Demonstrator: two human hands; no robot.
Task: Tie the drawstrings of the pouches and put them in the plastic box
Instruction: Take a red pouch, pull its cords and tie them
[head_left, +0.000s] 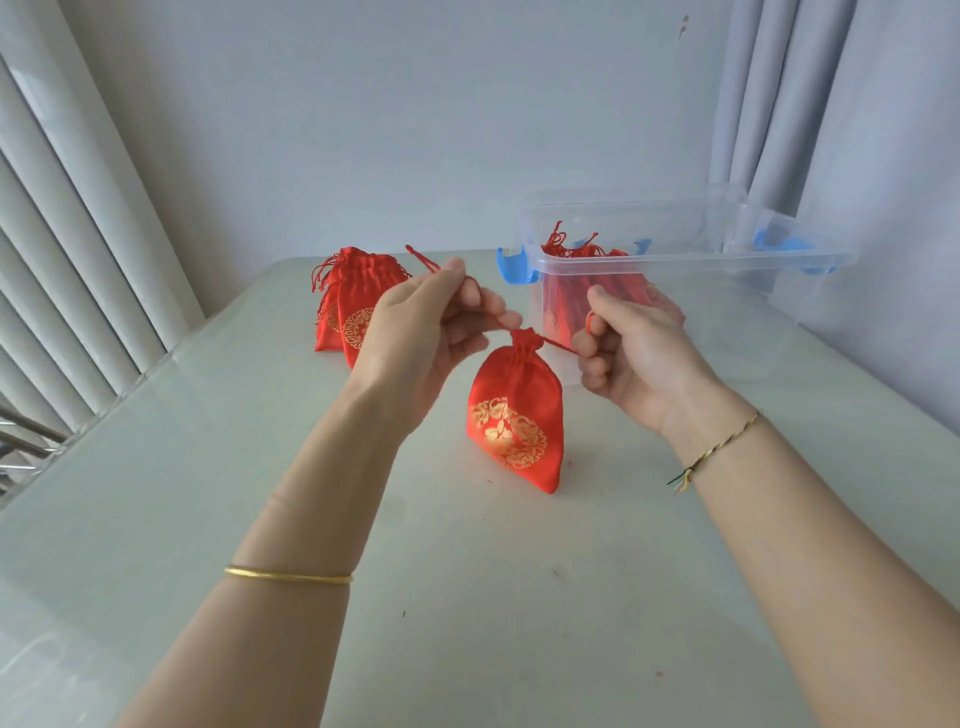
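Pinching the two drawstrings (558, 345) of a red pouch (514, 415) with gold print, one cord in each hand, just left of the plastic box (727, 257) and nearer the camera than it. Grips one cord between thumb and fingertips of the left hand (421, 332), with the loose end sticking up past the thumb. Curls the fingers of the right hand (634, 353) round the other cord, directly in front of the box's near wall. Holds both hands apart, with the pouch's gathered neck between them and both cords taut. Cannot tell whether the pouch's lower corner touches the table (467, 597) or hangs just above it.

Further left of the box, on the table: a pile of red pouches (353, 301), lying overlapped. Inside the box, at its left end: more red pouches (571, 252), seen through the clear wall. At both ends of the box: blue latches (514, 265). Wears a gold bangle (288, 576) on the left forearm and a thread bracelet (717, 447) on the right wrist. Behind the box: a pale curtain (779, 104). Far left of it: vertical blinds (62, 234).
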